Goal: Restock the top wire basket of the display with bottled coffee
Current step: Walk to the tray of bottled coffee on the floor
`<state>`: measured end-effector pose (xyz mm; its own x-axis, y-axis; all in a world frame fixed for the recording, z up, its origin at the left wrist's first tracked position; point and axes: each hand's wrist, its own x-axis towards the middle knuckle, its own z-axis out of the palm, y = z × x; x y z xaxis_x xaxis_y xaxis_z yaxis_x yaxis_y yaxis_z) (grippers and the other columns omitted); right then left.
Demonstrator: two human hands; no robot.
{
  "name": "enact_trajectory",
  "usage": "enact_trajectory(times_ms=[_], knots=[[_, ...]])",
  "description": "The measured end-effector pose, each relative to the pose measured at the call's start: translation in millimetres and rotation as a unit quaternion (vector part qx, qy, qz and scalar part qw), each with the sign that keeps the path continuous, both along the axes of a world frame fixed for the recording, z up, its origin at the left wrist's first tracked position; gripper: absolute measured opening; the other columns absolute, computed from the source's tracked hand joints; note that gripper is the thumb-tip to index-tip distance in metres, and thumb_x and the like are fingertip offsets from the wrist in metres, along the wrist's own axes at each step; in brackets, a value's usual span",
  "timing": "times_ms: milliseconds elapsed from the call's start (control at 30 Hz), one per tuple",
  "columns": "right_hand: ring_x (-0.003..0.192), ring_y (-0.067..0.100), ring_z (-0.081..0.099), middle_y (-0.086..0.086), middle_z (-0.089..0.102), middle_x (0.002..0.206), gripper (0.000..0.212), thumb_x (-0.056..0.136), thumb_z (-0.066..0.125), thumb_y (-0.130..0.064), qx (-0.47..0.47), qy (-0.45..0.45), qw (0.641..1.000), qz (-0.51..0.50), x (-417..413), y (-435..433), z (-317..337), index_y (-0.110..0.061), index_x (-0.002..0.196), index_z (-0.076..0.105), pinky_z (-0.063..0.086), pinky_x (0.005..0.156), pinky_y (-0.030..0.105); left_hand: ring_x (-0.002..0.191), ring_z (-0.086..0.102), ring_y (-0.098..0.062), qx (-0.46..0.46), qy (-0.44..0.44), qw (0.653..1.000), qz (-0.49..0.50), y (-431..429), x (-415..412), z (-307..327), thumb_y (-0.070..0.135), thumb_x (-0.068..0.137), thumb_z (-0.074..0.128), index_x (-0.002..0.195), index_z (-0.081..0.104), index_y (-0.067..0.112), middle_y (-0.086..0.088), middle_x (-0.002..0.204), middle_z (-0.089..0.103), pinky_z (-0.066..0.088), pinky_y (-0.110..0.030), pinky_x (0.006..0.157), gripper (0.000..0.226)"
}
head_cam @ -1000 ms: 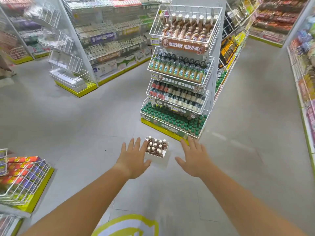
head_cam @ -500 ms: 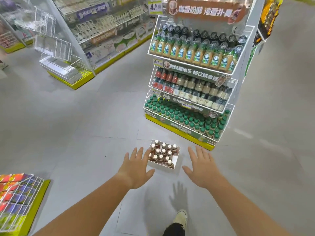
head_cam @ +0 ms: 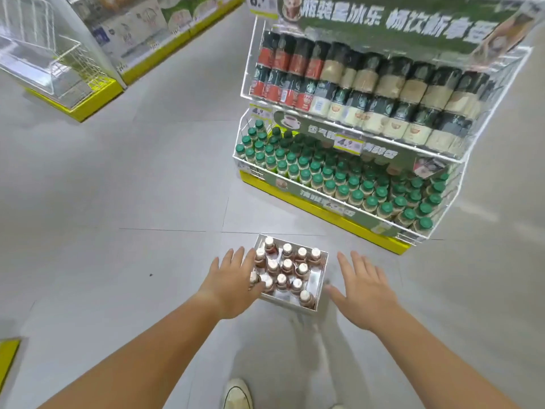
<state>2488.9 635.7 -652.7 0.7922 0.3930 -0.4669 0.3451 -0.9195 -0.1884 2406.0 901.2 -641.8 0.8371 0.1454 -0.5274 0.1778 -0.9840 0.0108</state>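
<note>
A white open carton [head_cam: 321,278] stands on the floor in front of the display, holding several brown coffee bottles [head_cam: 286,266] with pale caps. My left hand [head_cam: 233,283] is spread flat over the carton's left edge, fingers apart, covering some bottles. My right hand [head_cam: 364,293] hovers open just right of the carton, apart from it. Neither hand holds anything. The display [head_cam: 448,160] rises behind the carton; only its two lower wire baskets show, and the top basket is out of view.
The bottom basket holds green-capped bottles [head_cam: 342,184]; the one above holds dark-capped coffee bottles [head_cam: 368,93]. A yellow base [head_cam: 330,218] edges the display. An empty wire rack [head_cam: 59,69] stands far left. My shoe [head_cam: 237,394] is on the grey tile floor.
The view has dropped and closed in on the carton; the top basket has left the frame. Both hands have come nearer, the left one now over the carton's left edge.
</note>
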Motion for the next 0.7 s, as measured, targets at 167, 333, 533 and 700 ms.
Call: enact_trajectory(times_ms=[167, 333, 533, 700], knots=[[0.152, 0.027, 0.005, 0.009, 0.006, 0.166, 0.077, 0.096, 0.028, -0.063, -0.001, 0.010, 0.999, -0.041, 27.9, 17.8, -139.9, -0.026, 0.157, 0.000, 0.010, 0.122, 0.043, 0.155, 0.003, -0.026, -0.036, -0.002, 0.998, 0.053, 47.5, 42.9, -138.2, 0.062, 0.100, 0.030, 0.159, -0.002, 0.016, -0.007, 0.169, 0.005, 0.011, -0.048, 0.124, 0.082], [0.151, 0.026, 0.011, 0.009, 0.012, 0.166, 0.078, 0.097, 0.038, -0.058, 0.046, 0.047, 0.991, -0.112, 56.8, 32.4, -250.8, -0.019, 0.158, 0.006, 0.015, 0.120, 0.039, 0.150, 0.023, -0.025, -0.127, -0.035, 0.981, 0.145, 95.9, 75.9, -255.2, 0.060, 0.097, 0.044, 0.159, 0.014, 0.014, -0.006, 0.165, 0.023, 0.024, -0.042, 0.121, 0.082], [0.139, 0.027, 0.036, 0.009, 0.046, 0.146, 0.060, 0.093, 0.063, -0.036, 0.225, 0.064, 0.940, -0.247, 84.9, 56.3, -344.5, -0.016, 0.145, 0.040, 0.028, 0.107, 0.029, 0.101, 0.062, -0.013, -0.284, -0.122, 0.913, 0.266, 111.5, 92.4, -347.7, 0.034, 0.090, 0.070, 0.141, 0.050, 0.016, 0.003, 0.126, 0.060, 0.048, -0.029, 0.087, 0.058], [0.144, 0.026, 0.025, 0.015, 0.033, 0.152, 0.050, 0.081, 0.070, -0.022, 0.214, -0.033, 0.941, -0.261, 98.5, 66.8, -386.7, -0.016, 0.127, 0.053, 0.029, 0.113, 0.036, 0.099, 0.062, -0.008, -0.333, -0.177, 0.898, 0.225, 116.6, 94.8, -383.7, 0.019, 0.075, 0.077, 0.117, 0.067, 0.026, 0.007, 0.117, 0.060, 0.051, -0.025, 0.088, 0.044]])
